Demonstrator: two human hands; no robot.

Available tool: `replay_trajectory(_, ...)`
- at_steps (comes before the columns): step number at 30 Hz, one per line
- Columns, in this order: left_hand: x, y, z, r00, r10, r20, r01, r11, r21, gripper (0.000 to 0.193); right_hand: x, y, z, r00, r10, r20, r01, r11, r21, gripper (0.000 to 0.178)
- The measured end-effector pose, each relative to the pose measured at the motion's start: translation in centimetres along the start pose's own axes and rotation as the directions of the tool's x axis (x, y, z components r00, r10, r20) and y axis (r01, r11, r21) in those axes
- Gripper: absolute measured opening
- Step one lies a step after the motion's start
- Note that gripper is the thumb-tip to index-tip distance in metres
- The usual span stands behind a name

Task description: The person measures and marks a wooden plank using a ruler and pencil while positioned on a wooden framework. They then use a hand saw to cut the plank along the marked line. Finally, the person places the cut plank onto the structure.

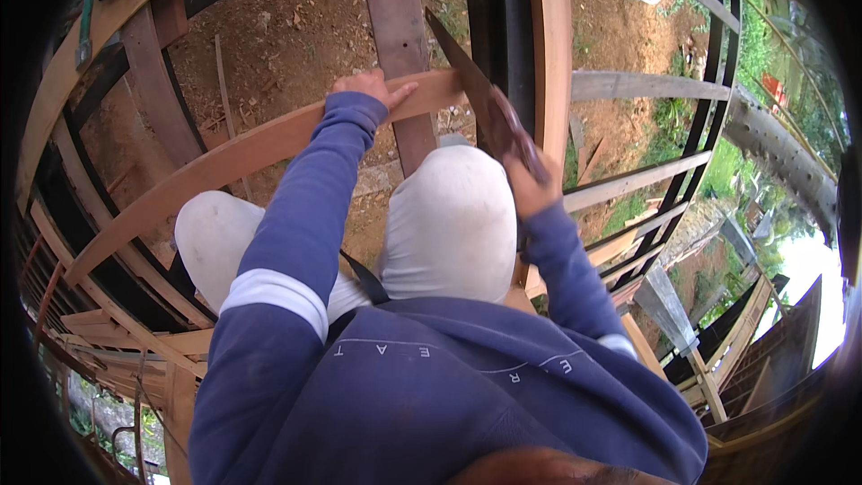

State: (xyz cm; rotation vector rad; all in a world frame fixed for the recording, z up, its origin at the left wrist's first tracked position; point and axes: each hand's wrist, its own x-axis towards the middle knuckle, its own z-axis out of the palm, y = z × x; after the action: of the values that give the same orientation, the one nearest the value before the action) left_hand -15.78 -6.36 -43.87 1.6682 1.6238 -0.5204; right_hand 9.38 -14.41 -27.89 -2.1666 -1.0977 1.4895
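Observation:
A long reddish-brown plank (260,141) runs from the lower left up to the middle, across a wider board (395,13). Near its right end, my left hand (373,90) rests over the plank with the fingers wrapped on its far edge and the thumb stretched along it. My right hand (534,181) is closed round the dark handle of a handsaw (485,94). The saw's blade points up and away, lying across the plank's right end. Whether the teeth are in the wood cannot be made out.
My knees (453,224), in pale trousers, are just below the plank. A thick upright-looking beam (549,45) and a black bar (489,9) stand right of the saw. Slats and dark rails frame both sides. Brown soil (269,45) lies far below, and a tree trunk (781,157) is at right.

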Motion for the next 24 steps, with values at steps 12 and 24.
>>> replay_trajectory(12, -0.4, 0.1, 1.0, 0.992, -0.004, 0.129, 0.010, 0.999, -0.041, 0.083, -0.9, -0.1, -0.6, 1.000, -0.017, -0.010, 0.017, 1.000, -0.005, 0.021)
replay_trajectory(24, 0.6, -0.1, 0.5, 0.998, -0.009, 0.063, 0.012, 0.999, -0.045, 0.085, -1.3, -1.3, -0.2, 0.999, 0.035, 0.011, -0.035, 0.998, -0.044, 0.026)
